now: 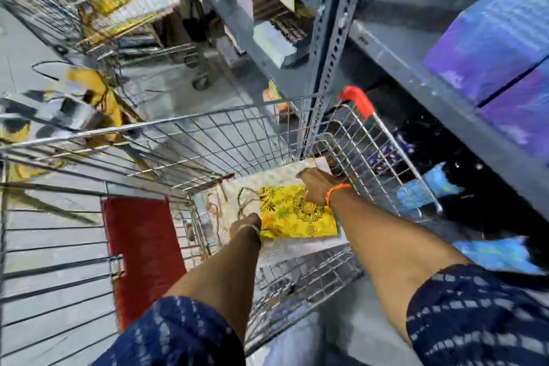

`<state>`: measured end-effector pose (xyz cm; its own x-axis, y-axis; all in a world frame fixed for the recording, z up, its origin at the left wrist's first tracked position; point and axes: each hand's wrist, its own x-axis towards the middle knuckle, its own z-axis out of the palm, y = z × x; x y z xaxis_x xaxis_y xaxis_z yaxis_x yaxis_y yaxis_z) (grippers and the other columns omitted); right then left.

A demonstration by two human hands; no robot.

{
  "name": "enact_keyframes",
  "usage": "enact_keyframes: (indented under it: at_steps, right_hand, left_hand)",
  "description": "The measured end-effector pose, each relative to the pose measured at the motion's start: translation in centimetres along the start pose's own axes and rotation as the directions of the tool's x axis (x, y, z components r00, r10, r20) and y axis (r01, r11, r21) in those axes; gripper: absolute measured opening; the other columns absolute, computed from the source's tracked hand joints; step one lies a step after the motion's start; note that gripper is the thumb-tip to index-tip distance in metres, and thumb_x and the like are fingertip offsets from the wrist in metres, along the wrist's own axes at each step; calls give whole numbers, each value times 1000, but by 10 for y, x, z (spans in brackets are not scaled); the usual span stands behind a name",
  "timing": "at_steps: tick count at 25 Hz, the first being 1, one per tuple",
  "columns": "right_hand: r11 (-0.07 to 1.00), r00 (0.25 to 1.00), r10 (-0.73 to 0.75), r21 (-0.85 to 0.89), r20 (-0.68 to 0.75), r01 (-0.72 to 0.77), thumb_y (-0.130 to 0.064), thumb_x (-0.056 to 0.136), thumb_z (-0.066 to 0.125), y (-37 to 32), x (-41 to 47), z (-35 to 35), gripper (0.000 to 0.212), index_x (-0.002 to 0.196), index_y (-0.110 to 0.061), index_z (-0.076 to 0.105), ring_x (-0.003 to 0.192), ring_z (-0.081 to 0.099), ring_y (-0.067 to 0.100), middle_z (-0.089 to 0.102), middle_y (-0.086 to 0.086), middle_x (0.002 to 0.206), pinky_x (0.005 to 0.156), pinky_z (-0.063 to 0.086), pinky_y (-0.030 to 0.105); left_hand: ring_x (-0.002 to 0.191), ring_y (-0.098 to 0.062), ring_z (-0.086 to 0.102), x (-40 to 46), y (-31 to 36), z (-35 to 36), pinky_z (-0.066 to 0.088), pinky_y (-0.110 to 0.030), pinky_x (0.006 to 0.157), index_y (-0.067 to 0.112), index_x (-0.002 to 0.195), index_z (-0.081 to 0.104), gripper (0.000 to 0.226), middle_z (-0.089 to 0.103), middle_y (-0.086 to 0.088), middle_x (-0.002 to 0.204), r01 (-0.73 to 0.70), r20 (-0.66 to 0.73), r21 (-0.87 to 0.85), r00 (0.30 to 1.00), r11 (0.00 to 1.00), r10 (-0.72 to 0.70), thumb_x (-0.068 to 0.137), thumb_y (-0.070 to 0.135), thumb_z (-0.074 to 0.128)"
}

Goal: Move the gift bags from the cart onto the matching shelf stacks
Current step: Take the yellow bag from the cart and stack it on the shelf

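Yellow gift bag (pixel 297 211) under both hands

Both hands (pixel 315 187) on cart's (pixel 208 140) bags (pixel 297 211)

I see the cart (pixel 243 140) open from above; its wire walls close every side. The grey shelf post (pixel 329 47) stands just beside the far right corner, crowding any lift toward the shelves (pixel 416 47).
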<state>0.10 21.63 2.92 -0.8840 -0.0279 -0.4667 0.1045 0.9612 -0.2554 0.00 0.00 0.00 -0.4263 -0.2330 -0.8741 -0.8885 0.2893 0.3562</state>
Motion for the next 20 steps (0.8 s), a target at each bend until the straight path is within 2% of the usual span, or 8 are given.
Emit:
enact_keyframes:
  at_steps: [3,4,6,8,10,13,16,20]
  right_hand:
    - [998,998,-10,-66,66,14,-10,80,71,4,15,27,69,142,-7,42,137,41,35,43,16,147,109,41,45]
    - [996,999,7,-88,50,-3,-7,78,71,4,18,33,65,137,-8,46,133,44,36,47,15,142,104,46,47]
    - [994,1000,25,-107,-1,-25,-1,75,72,6,28,43,56,127,-10,53,123,49,35,52,12,130,93,53,47]
    - [997,997,66,-45,-35,-67,1,77,71,10,32,40,50,124,-11,58,121,51,35,54,13,126,95,52,43]
    - [979,986,153,148,-64,-142,-2,81,70,14,30,30,37,116,-12,66,117,57,34,62,14,123,96,49,36]
    - [836,951,296,504,-83,-216,-6,82,72,20,10,-3,11,93,-8,73,92,63,24,72,12,107,80,47,25]
    - [724,955,279,675,-97,-143,-3,84,70,15,-24,-47,2,87,-4,69,85,59,18,66,3,89,79,47,29]
    - [505,922,272,856,-277,108,10,83,64,-13,-80,-121,10,81,1,62,74,49,15,57,8,74,70,40,31]
  left_hand:
    - [73,-28,67,28,-7,15,54,-37,58,0,83,63,12,67,-19,87,83,149,-54,986,995,-74,76,10,61]
    - [60,-26,67,28,-5,19,54,-34,51,-1,81,63,15,68,-20,77,117,188,-104,977,988,-96,67,4,64]
    - [48,-27,67,25,-1,22,53,-31,42,-3,90,62,32,68,-22,77,155,260,-158,959,975,-111,58,-5,64]
    - [33,-25,62,17,8,20,51,-27,35,-3,91,62,17,67,-21,63,130,273,-143,958,981,-87,75,-11,58]
    - [31,-22,62,9,18,9,50,-25,33,-5,81,62,12,66,-17,50,83,264,-123,963,989,-48,85,-13,55]
    - [58,-20,65,-20,46,-19,54,-21,43,2,79,62,13,68,-13,76,-41,292,-124,954,991,75,80,-9,69]
    - [67,-14,63,-70,87,-51,56,-21,51,9,83,64,18,69,-8,85,-220,339,-176,902,960,269,78,-4,74]
    - [58,-6,70,-163,146,-88,53,-17,49,12,79,65,20,77,1,73,-433,379,-290,767,853,518,84,-7,66]
